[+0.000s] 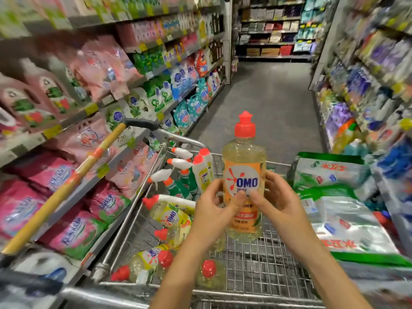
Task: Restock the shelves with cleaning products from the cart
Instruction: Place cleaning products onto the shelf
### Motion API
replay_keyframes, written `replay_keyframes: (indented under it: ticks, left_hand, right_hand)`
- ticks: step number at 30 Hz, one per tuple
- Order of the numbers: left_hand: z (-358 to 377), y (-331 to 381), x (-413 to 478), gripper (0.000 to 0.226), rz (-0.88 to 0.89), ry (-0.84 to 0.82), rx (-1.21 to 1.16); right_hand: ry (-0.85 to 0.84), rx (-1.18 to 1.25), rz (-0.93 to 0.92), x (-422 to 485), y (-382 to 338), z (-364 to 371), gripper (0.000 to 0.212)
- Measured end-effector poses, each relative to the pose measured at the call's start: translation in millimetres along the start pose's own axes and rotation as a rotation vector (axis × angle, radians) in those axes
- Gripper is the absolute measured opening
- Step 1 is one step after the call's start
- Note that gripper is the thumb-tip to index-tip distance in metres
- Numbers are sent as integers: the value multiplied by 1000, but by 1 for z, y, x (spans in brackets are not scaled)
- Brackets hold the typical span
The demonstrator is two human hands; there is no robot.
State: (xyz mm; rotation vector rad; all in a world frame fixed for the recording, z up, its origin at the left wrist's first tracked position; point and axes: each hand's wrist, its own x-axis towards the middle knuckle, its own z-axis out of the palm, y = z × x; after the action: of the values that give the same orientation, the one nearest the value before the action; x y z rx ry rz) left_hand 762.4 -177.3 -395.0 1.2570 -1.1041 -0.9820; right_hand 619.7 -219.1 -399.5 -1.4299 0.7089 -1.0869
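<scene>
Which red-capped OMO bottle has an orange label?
The clear yellow plastic bottle gripped by left hand and right hand above the wire cart; those in it have yellow labels.

1. Bottle [244, 157]: clear plastic, smooth and glossy, with a slick label.
2. Cap [244, 127]: red plastic, smooth, with a soft sheen.
3. Cart [267, 264]: bare metal wire, a shiny grid.
4. Bags [347, 221]: plastic film, glossy and crinkled, catching the light.
5. Pole [55, 196]: looks like wood, yellow and satin, with orange tape bands.
6. Floor [267, 97]: grey, matt.
</scene>
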Motion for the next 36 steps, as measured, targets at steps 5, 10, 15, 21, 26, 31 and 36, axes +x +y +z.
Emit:
replay_keyframes:
  ticks: [5,10,15,21,26,31,36]
  left_hand:
    - [7,8,-12,54,57,-62,42]
    - [15,19,-29,65,84,-200,-1]
    - [15,33,-57,57,102,-401,-43]
    - [16,45,-111,66,126,-609,-29]
    - [33,57,-169,51,134,-816,-93]
    - [63,71,-240,47,192,-1040,-142]
    - [98,89,-323,47,236,-1231,-186]
  right_hand:
    - [96,-3,-55,-21,-12,-2,45]
    - [240,-56,-106,-59,-35,4,42]
    - [434,-127,-149,-108,-58,24,42]
    - [644,-228,-215,-187,-84,60,38]
    - [852,-294,-246,-264,-108,85,35]
    - [1098,-382,-261,-349,-135,103,38]
    - [1296,-430,-297,-441,-165,120,37]
